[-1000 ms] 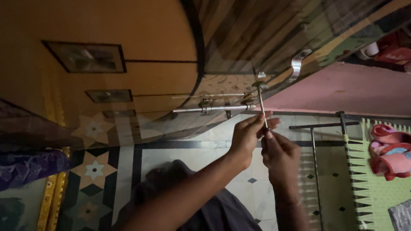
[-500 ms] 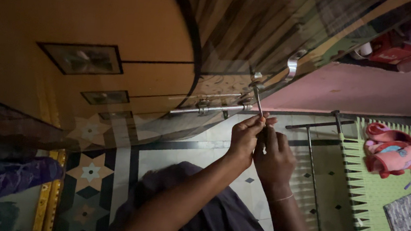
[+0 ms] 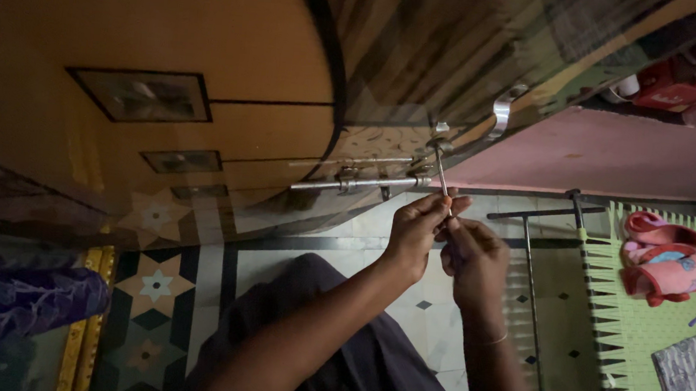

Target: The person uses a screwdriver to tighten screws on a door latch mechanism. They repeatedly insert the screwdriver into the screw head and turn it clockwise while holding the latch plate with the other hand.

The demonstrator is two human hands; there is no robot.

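Note:
My left hand point(image 3: 417, 228) pinches the shaft of a thin screwdriver point(image 3: 442, 172) near its lower end. My right hand point(image 3: 474, 255) grips the tool's handle just below, thumbs close together. The screwdriver's tip rests at the end fitting of a steel sliding bolt point(image 3: 359, 183) fixed on a glossy wooden door point(image 3: 234, 60). A curved steel pull handle point(image 3: 502, 110) sits on the door above and to the right of the bolt.
A patterned tile floor point(image 3: 157, 286) lies below. To the right is a cot with green woven webbing point(image 3: 638, 330) on a dark metal frame point(image 3: 532, 270), carrying pink cloth point(image 3: 665, 261). Purple fabric point(image 3: 11, 309) is at the lower left. A red box point(image 3: 668, 85) sits upper right.
Both hands stayed together on the screwdriver at the bolt's end. The right hand shifted slightly lower and closed more around the handle; the view drifted a little.

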